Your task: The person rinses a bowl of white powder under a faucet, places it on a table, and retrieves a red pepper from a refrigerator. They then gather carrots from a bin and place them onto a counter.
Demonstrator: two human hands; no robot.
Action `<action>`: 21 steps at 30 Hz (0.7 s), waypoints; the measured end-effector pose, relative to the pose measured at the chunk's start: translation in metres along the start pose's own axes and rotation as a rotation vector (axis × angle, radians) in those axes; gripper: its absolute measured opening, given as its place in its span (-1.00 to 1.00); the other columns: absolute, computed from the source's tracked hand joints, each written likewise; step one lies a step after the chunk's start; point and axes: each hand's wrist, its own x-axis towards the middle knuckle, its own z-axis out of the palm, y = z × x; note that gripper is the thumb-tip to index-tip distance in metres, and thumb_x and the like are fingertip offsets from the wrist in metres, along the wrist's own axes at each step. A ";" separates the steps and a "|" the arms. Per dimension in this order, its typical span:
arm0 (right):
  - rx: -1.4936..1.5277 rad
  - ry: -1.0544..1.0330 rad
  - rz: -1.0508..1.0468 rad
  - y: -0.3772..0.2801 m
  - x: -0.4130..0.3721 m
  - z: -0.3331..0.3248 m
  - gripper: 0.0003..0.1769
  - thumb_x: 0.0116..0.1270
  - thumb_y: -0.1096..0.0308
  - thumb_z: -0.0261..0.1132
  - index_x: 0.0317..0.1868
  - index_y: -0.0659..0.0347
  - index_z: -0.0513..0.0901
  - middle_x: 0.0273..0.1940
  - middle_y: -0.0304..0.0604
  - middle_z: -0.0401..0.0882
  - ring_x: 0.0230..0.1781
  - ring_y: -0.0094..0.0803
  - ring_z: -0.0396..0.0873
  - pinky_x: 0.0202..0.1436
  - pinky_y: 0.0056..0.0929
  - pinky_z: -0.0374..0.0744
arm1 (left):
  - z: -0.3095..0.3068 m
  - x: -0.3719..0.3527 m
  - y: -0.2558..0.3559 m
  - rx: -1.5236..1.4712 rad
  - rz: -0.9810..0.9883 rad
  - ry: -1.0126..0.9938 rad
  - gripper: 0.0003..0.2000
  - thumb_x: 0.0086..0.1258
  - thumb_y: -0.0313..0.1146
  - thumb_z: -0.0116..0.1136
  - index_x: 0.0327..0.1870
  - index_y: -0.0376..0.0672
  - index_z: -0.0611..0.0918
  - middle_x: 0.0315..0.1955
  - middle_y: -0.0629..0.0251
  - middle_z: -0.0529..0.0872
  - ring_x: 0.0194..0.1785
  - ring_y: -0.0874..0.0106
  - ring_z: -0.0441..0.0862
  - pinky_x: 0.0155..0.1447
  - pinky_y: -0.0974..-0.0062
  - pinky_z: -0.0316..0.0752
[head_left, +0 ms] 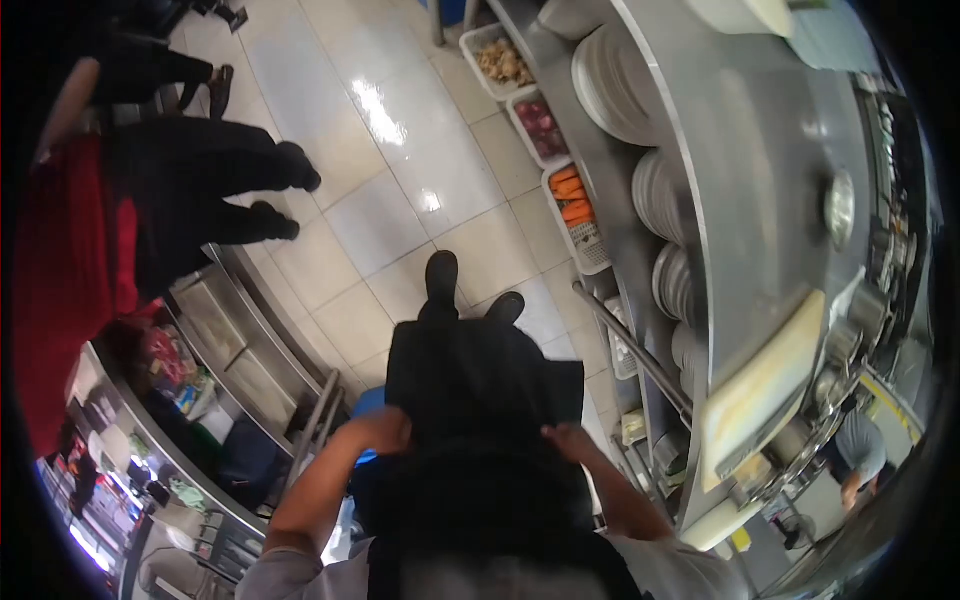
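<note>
A black apron [470,385] hangs down my front, its lower edge spread wide above my dark shoes [441,276]. My left hand [383,431] is closed at the apron's left side, its fingertips hidden against the dark cloth. On the opposite side, my right hand [568,441] pinches the apron's right edge with curled fingers. Both forearms are bent inward, level with my waist.
To the right runs a steel counter [755,150] with a cutting board [765,385] and knife; stacked plates [615,85] sit below. Crates of carrots [572,196] and onions [538,128] line the floor. A person in red [75,270] stands at left.
</note>
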 end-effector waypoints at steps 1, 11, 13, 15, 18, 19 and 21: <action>0.092 0.006 0.100 -0.005 0.037 -0.021 -0.38 0.34 -0.18 0.02 -0.48 0.28 0.58 -0.48 0.08 0.60 -0.35 0.02 0.59 -0.24 -0.05 0.48 | -0.024 0.021 0.011 0.012 -0.047 0.075 -0.85 0.17 -0.29 0.21 -0.34 -0.15 0.65 -0.42 0.05 0.67 -0.27 0.17 0.66 -0.15 0.29 0.51; 0.260 0.830 0.004 -0.002 0.398 -0.193 -0.60 0.31 0.04 0.14 -0.31 0.27 0.58 -0.43 -0.10 0.61 -0.40 -0.30 0.57 -0.26 -0.30 0.49 | -0.039 0.311 -0.003 -1.292 0.187 0.664 -0.95 0.22 -0.51 0.10 -0.33 -0.23 0.58 -0.47 0.37 0.63 -0.44 0.59 0.52 -0.32 0.64 0.43; 0.201 0.865 0.056 0.028 0.456 -0.215 -0.62 0.29 0.04 0.14 -0.36 0.24 0.57 -0.51 -0.23 0.58 -0.50 -0.37 0.54 -0.33 -0.34 0.48 | -0.017 0.343 -0.020 -1.399 0.072 0.673 -0.93 0.22 -0.48 0.11 -0.34 -0.26 0.58 -0.49 0.36 0.62 -0.46 0.58 0.52 -0.33 0.64 0.43; 0.185 0.837 0.125 0.056 0.509 -0.224 -0.63 0.29 0.05 0.16 -0.32 0.24 0.58 -0.49 -0.27 0.59 -0.49 -0.34 0.54 -0.31 -0.33 0.49 | 0.005 0.367 -0.040 -1.449 0.038 0.707 -0.91 0.30 -0.42 0.11 -0.27 -0.24 0.56 -0.47 0.35 0.62 -0.44 0.58 0.53 -0.33 0.63 0.44; 0.596 0.875 0.356 0.060 0.541 -0.224 -0.67 0.32 0.09 0.13 -0.32 0.21 0.58 -0.48 -0.29 0.58 -0.46 -0.31 0.55 -0.28 -0.30 0.49 | 0.017 0.382 -0.059 -1.458 -0.058 0.704 -0.85 0.39 -0.34 0.11 -0.21 -0.23 0.55 -0.44 0.34 0.63 -0.42 0.57 0.55 -0.32 0.61 0.45; 0.725 0.824 0.211 0.038 0.532 -0.226 -0.61 0.30 0.11 0.16 -0.05 0.26 0.48 -0.15 -0.15 0.49 -0.15 -0.24 0.47 -0.03 -0.28 0.42 | 0.017 0.384 -0.061 -1.423 -0.118 0.666 -0.83 0.40 -0.30 0.11 -0.21 -0.24 0.55 -0.45 0.34 0.62 -0.41 0.57 0.55 -0.32 0.60 0.46; 0.857 0.777 0.061 0.041 0.549 -0.227 -0.41 0.27 0.12 0.19 0.22 0.31 0.39 0.18 0.00 0.41 0.15 -0.16 0.39 0.23 -0.26 0.35 | 0.010 0.385 -0.062 -1.401 -0.047 0.704 -0.84 0.39 -0.31 0.11 -0.22 -0.23 0.55 -0.45 0.33 0.63 -0.42 0.56 0.55 -0.32 0.60 0.46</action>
